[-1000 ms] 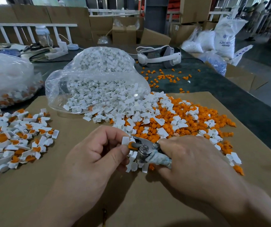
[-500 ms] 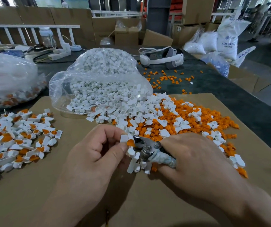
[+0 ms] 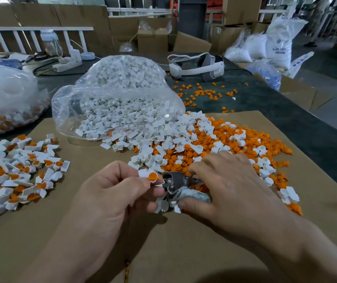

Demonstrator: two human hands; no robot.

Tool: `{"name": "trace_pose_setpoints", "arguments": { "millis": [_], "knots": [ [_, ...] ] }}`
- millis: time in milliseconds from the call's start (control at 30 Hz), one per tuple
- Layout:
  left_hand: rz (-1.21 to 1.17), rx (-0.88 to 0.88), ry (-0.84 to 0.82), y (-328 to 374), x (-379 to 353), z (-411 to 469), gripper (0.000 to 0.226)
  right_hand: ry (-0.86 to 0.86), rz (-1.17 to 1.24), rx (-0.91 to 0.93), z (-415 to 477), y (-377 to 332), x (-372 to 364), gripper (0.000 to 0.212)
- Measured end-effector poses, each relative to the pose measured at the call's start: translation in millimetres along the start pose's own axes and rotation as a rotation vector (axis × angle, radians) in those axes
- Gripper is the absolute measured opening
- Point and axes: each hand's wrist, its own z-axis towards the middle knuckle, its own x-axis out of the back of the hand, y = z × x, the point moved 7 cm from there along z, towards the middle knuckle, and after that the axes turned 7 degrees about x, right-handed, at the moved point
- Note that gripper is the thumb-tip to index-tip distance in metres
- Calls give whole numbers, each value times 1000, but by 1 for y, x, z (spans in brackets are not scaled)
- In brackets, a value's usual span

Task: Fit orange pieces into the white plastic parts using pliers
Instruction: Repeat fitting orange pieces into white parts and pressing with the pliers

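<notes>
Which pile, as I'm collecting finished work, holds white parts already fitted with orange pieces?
The pile at far left: its white parts carry orange inserts. The heap beyond the right hand is loose white and orange pieces, unjoined.

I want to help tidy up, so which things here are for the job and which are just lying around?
For the job: pliers in the right hand, white part in the left hand, orange pieces, bag of white parts, finished pile.
Lying about: headset, power strip, boxes, white sack.
</notes>
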Motion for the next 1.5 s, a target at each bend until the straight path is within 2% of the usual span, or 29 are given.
{"name": "trace_pose_setpoints", "arguments": {
  "millis": [67, 167, 200, 300, 433, 533, 667, 800, 1033, 1233, 1500],
  "knots": [
    [81, -33, 17, 2, -1, -2, 19, 109, 44, 41, -1, -6, 13, 61],
    [210, -139, 8, 10, -6, -5, 31, 390, 180, 180, -8, -22, 36, 31],
    [227, -167, 1, 10, -7, -6, 38, 421, 189, 229, -10, -27, 38, 27],
    [233, -194, -37, 9, -14, -6, 46, 413, 180, 287, -12, -33, 37, 25],
    [293, -173, -146, 6, -22, -6, 41, 296, 131, 281, -11, -34, 33, 30],
    [357, -176, -104, 3, -20, -8, 43, 227, 127, 287, -10, -37, 29, 25],
    [593, -345, -27, 15, -22, -18, 43, 212, 256, 277, -11, -37, 31, 29],
    [851, -577, 73, 35, -30, -34, 34, 275, 405, 253, -13, -34, 33, 26],
    [870, -730, -17, 42, -44, -37, 27, 347, 452, 287, -14, -32, 38, 20],
    [915, -781, -15, 38, -43, -36, 27, 368, 476, 296, -15, -32, 38, 27],
    [938, -836, -2, 40, -45, -38, 28, 384, 471, 302, -15, -32, 40, 24]
  ]
}}
